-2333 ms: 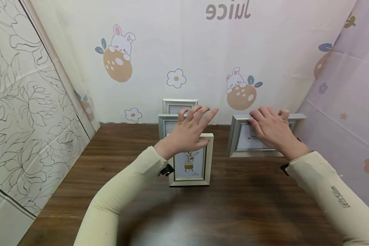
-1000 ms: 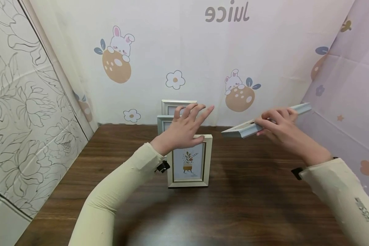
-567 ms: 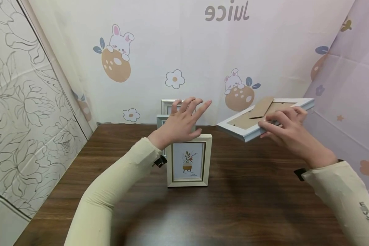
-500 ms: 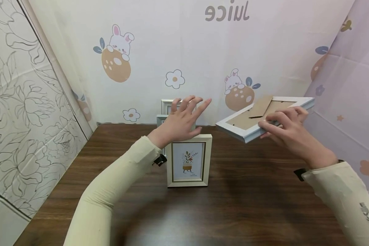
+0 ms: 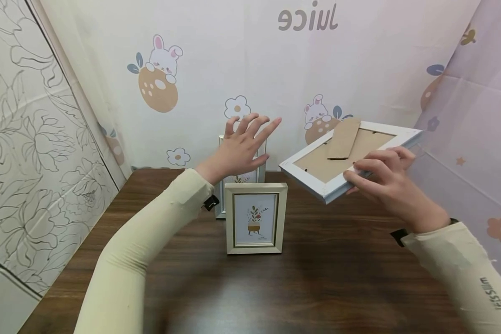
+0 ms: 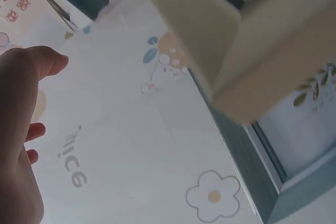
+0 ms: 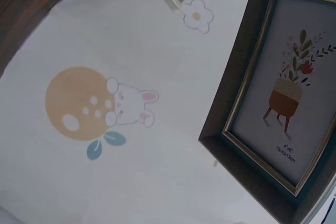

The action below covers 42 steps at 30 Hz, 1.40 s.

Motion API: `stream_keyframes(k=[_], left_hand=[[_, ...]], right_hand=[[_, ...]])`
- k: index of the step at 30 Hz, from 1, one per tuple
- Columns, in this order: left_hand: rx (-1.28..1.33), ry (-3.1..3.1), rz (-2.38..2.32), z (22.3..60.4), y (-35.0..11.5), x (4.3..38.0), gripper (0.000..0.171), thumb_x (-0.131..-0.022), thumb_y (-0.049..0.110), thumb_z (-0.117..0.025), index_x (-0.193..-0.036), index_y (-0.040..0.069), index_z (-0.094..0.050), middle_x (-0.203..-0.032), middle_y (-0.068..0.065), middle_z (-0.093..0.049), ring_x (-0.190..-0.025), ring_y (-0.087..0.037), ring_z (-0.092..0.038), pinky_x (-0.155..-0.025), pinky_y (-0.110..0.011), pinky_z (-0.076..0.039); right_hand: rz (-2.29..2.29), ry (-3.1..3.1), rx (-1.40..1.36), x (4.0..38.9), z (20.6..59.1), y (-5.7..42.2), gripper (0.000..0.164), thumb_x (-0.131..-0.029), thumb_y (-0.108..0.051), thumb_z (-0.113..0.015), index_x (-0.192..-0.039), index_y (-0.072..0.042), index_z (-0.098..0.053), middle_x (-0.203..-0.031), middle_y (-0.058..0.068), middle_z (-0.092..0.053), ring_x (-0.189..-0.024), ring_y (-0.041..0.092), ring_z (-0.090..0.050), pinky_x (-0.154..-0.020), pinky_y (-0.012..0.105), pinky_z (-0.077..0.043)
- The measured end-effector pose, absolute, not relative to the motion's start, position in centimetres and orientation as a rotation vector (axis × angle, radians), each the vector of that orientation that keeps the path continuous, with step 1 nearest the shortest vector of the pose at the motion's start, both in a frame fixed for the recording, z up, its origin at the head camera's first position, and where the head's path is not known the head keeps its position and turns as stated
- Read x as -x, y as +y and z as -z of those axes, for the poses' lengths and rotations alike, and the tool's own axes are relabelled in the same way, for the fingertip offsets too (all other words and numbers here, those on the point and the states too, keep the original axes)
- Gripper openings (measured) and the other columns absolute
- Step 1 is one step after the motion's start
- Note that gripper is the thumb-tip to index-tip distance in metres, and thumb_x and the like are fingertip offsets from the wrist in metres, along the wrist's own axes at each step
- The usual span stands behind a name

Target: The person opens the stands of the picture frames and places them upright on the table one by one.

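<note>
My right hand (image 5: 394, 188) grips the lower long edge of a picture frame (image 5: 365, 144), which is off the table and tilted. Its brown backing and fold-out stand face up in the head view. The right wrist view shows its front, a potted-plant print (image 7: 286, 95). My left hand (image 5: 240, 148) is raised with fingers spread, holding nothing. Below it a cream picture frame (image 5: 229, 218) stands upright. Behind that stands a blue-grey frame (image 6: 247, 156), mostly hidden by the hand and the cream frame. A silvery-white frame (image 5: 262, 160) shows at the very back.
The dark wooden table (image 5: 317, 287) meets a white printed cloth (image 5: 208, 69) at the back. A lilac cloth (image 5: 476, 153) hangs on the right, and a panel with line-drawn flowers (image 5: 46, 134) stands on the left.
My right hand lifted the frame off the table, turned its back upward and brought it slightly left. My left hand rose and moved a little left, away from the cream frame.
</note>
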<state>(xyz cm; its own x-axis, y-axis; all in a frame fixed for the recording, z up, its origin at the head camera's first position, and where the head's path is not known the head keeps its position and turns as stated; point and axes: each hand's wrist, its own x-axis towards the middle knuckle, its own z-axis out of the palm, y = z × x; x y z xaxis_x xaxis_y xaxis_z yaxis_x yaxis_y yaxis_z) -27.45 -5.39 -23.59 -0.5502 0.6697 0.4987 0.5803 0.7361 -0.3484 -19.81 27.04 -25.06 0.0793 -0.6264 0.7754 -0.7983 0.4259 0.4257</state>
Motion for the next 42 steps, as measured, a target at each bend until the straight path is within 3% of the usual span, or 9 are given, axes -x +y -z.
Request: stream_keyframes(k=[11, 15, 20, 27, 35, 42], left_hand=[[0.924, -2.198, -0.192, 22.9, -6.3, 29.8, 0.074, -0.097, 0.044, -0.055, -0.158, 0.015, -0.026, -0.145, -0.006, -0.037, -0.134, -0.029, -0.025, -0.101, -0.055, -0.014], [0.954, -2.232, -0.16, 22.5, -6.0, 30.0, 0.076, -0.096, 0.044, -0.058, -0.158, 0.016, -0.024, -0.148, -0.002, -0.037, -0.137, -0.028, -0.023, -0.102, -0.055, -0.013], [1.011, -2.267, -0.159, 22.0, -5.0, 30.0, 0.079, -0.095, 0.043, -0.063, -0.159, 0.02, -0.023, -0.153, 0.003, -0.035, -0.142, -0.026, -0.018, -0.104, -0.056, -0.009], [1.069, -2.161, -0.303, 21.7, -3.5, 30.2, 0.075, -0.095, 0.044, -0.065, -0.157, 0.024, -0.029, -0.153, 0.003, -0.037, -0.141, -0.026, -0.021, -0.105, -0.054, -0.011], [1.119, -2.041, -0.461, 21.5, -1.9, 29.6, 0.065, -0.099, 0.031, -0.063, -0.155, 0.038, -0.032, -0.156, 0.003, -0.034, -0.142, -0.026, -0.022, -0.106, -0.054, -0.011], [1.172, -1.995, -0.513, 21.0, -1.1, 29.3, 0.063, -0.1, 0.017, -0.06, -0.153, 0.042, -0.035, -0.158, 0.004, -0.032, -0.144, -0.026, -0.022, -0.107, -0.053, -0.013]], right_hand=[[-0.213, -1.595, -1.365, 20.0, 25.9, 26.0, 0.027, -0.103, -0.032, -0.047, -0.109, -0.013, -0.066, -0.095, 0.017, -0.057, -0.09, 0.04, -0.045, -0.078, 0.058, -0.018], [-0.195, -1.61, -1.406, 20.1, 26.3, 25.7, 0.023, -0.105, -0.026, -0.045, -0.112, -0.013, -0.064, -0.097, 0.018, -0.056, -0.092, 0.04, -0.045, -0.08, 0.057, -0.018], [-0.175, -1.605, -1.409, 20.2, 26.5, 25.1, 0.025, -0.103, -0.031, -0.046, -0.11, -0.015, -0.063, -0.096, 0.016, -0.056, -0.092, 0.038, -0.046, -0.081, 0.059, -0.021], [-0.132, -1.607, -1.409, 20.3, 26.7, 24.6, 0.024, -0.105, -0.03, -0.046, -0.108, -0.015, -0.063, -0.097, 0.015, -0.057, -0.093, 0.038, -0.047, -0.082, 0.06, -0.02], [-0.109, -1.579, -1.456, 20.2, 26.7, 23.8, 0.019, -0.107, -0.025, -0.046, -0.11, -0.017, -0.063, -0.098, 0.014, -0.057, -0.093, 0.037, -0.047, -0.082, 0.059, -0.019], [-0.093, -1.515, -1.45, 20.0, 26.6, 23.0, 0.018, -0.106, -0.026, -0.048, -0.109, -0.017, -0.063, -0.096, 0.012, -0.057, -0.091, 0.034, -0.049, -0.08, 0.058, -0.019]])
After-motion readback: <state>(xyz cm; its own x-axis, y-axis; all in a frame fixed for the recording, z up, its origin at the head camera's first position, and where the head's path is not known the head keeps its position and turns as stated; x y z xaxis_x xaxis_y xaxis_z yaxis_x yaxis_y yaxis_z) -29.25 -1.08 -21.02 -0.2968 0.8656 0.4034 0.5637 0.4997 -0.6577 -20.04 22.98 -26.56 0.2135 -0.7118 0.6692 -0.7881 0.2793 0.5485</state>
